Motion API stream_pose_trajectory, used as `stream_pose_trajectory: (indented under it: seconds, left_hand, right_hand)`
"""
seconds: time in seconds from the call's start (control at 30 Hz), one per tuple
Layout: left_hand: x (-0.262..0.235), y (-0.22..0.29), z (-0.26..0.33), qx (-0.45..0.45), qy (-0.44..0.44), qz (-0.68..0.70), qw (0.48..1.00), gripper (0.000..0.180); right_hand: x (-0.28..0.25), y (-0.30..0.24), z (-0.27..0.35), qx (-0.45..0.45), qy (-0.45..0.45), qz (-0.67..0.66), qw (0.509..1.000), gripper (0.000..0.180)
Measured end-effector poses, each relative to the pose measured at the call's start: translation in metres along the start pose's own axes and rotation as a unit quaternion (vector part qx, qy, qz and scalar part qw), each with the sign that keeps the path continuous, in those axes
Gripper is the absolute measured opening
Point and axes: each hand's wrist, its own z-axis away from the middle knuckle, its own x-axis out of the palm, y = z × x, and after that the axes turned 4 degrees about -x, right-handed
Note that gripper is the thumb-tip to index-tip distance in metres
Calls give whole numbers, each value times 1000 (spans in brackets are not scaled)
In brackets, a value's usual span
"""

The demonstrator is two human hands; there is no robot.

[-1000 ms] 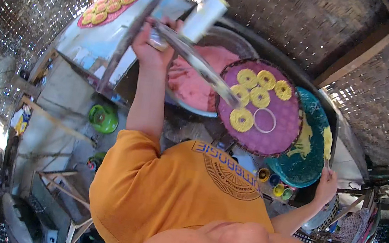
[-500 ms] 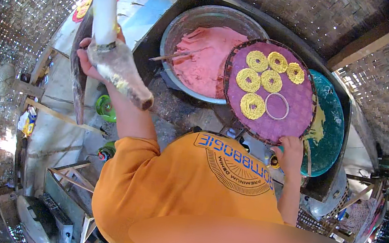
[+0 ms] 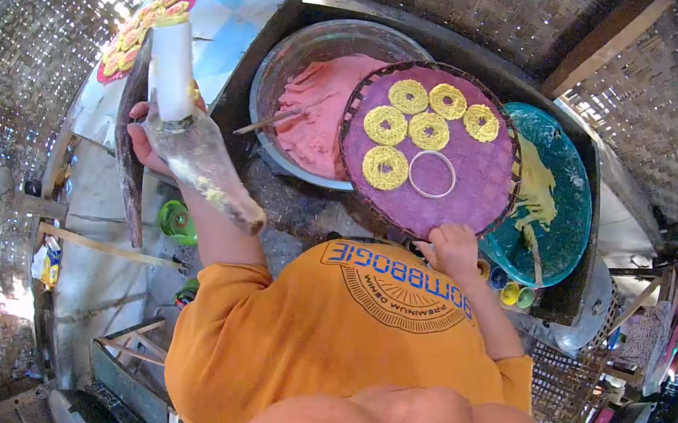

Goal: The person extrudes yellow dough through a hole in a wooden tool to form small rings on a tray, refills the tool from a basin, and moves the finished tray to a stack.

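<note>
Head view: left hand (image 3: pixel 146 137) clenched around a clear piping bag (image 3: pixel 204 164) smeared with yellow batter, raised out to the person's left; a white cylinder (image 3: pixel 173 70) sticks up out of the hand's top. Right hand (image 3: pixel 454 248) grips the near rim of a round purple woven tray (image 3: pixel 479 187), fingers curled over the edge. On the tray just beyond that hand: five yellow piped rings (image 3: pixel 385 166) and a thin white ring mould (image 3: pixel 432 174). Beyond the tray, toward the left hand, a metal basin (image 3: pixel 290 60) of pink batter (image 3: pixel 317 115). Right of the tray, a teal basin (image 3: pixel 565 216) with yellow batter. Far beyond the left hand, another tray of rings (image 3: pixel 136 31).
</note>
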Motion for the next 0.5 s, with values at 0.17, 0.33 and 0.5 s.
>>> stream_pose_trajectory:
  seconds: [0.17,0.33,0.5]
  left_hand:
    - [-22,-4,-7,25,-15,34,999,17]
    - [-26,2,-7,-19,-65,49,997,19]
    - [-29,-1,-8,-39,-83,68,993,21]
  right_hand:
    - [8,2,6,-27,50,6,998,31]
    - [17,-5,14,-44,75,-7,996,33]
    - [12,-16,-9,8,90,-22,996,32]
